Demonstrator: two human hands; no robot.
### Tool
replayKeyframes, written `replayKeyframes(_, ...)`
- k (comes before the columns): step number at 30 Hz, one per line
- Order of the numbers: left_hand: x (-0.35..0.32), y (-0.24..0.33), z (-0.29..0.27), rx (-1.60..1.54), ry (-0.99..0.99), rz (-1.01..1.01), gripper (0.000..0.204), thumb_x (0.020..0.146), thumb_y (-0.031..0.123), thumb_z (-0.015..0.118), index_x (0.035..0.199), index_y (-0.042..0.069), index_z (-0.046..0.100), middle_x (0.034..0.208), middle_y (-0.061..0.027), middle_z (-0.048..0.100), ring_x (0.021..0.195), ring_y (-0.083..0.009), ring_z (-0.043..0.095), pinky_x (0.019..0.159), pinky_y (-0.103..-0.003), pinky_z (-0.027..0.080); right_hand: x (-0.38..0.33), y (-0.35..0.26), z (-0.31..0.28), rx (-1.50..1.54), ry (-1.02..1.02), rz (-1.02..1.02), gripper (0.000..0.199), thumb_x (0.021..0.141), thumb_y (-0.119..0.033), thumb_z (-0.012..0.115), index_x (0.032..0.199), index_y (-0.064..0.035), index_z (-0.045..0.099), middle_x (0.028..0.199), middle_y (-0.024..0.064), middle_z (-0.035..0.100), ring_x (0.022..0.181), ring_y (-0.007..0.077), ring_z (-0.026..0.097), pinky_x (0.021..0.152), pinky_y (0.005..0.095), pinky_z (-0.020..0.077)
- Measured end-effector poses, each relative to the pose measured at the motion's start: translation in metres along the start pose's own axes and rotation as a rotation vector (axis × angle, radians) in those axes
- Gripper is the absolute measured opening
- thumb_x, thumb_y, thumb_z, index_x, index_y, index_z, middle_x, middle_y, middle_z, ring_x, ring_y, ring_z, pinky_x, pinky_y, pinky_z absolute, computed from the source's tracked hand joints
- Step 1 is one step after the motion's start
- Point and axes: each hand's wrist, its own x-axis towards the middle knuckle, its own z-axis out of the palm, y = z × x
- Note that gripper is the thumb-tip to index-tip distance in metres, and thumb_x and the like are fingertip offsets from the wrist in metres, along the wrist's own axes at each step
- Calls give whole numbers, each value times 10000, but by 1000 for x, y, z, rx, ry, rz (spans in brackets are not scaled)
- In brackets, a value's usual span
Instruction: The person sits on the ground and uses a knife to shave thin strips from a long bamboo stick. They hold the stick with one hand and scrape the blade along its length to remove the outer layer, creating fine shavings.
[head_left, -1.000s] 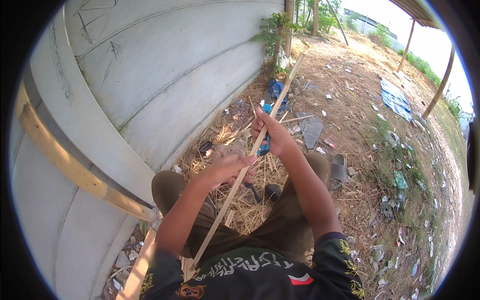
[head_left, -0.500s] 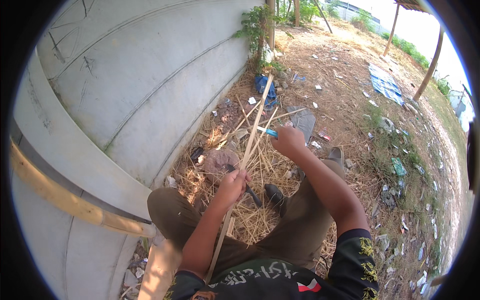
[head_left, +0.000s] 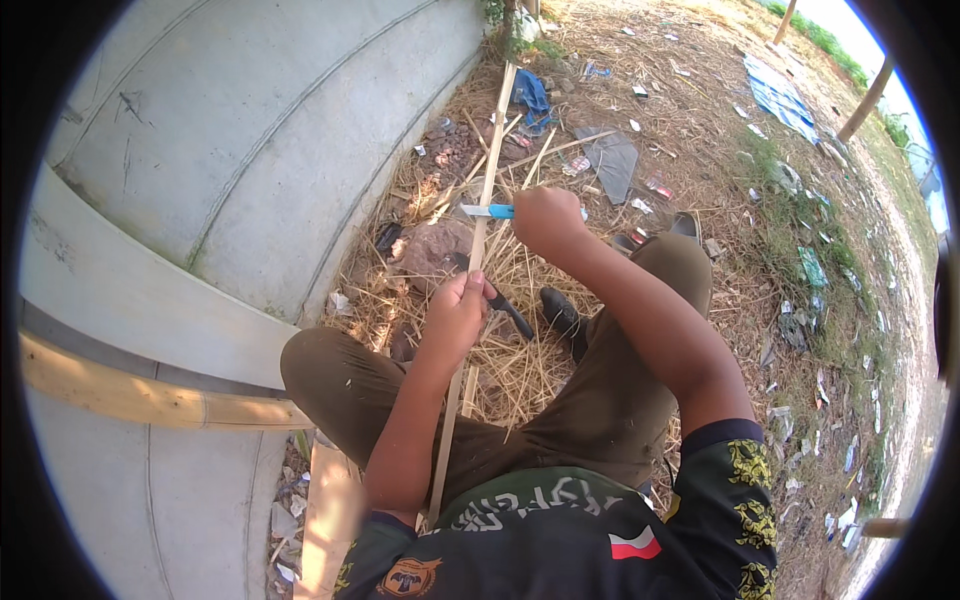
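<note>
My left hand (head_left: 455, 312) is closed around a long, pale bamboo strip (head_left: 491, 165), the thumb lying along it. The strip slants from my lap out toward the wall's far end. In my right hand (head_left: 548, 222) is a knife with a light blue handle (head_left: 502, 211). Its short blade lies across the strip, a little beyond my left hand, and the tip shows past the strip's left edge. Below, partly hidden by my left hand, a black-handled tool (head_left: 517, 318) rests on the straw.
A grey panel wall (head_left: 270, 130) and a bamboo pole (head_left: 150, 392) run along my left. Shavings and straw (head_left: 510, 385) cover the ground around a reddish stone (head_left: 432, 248). Farther off lie a blue plastic bag (head_left: 533, 98), a grey sheet (head_left: 612, 160) and scattered litter.
The view has tipped down toward me. My right hand and knife have shifted left relative to the strip, so the blade now crosses it. My left hand still grips the strip.
</note>
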Motion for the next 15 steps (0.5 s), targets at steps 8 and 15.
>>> replayKeyframes(8, -22, 11, 26, 602, 162, 121, 371, 1061, 332, 436, 882, 47, 594, 634, -33, 525, 566, -135, 491, 579, -341, 412, 9, 20, -6, -107, -72, 85, 125, 840, -152, 653, 860, -106, 768, 815, 97, 746, 794, 268, 751, 629, 379, 586)
replayKeyframes(15, -40, 10, 31, 560, 51, 196, 374, 1065, 332, 435, 873, 52, 593, 611, 4, 490, 572, -93, 458, 571, -293, 394, 27, 70, -38, 17, 54, 476, 167, 851, -147, 658, 961, -77, 763, 955, 115, 755, 924, 288, 740, 768, 397, 586)
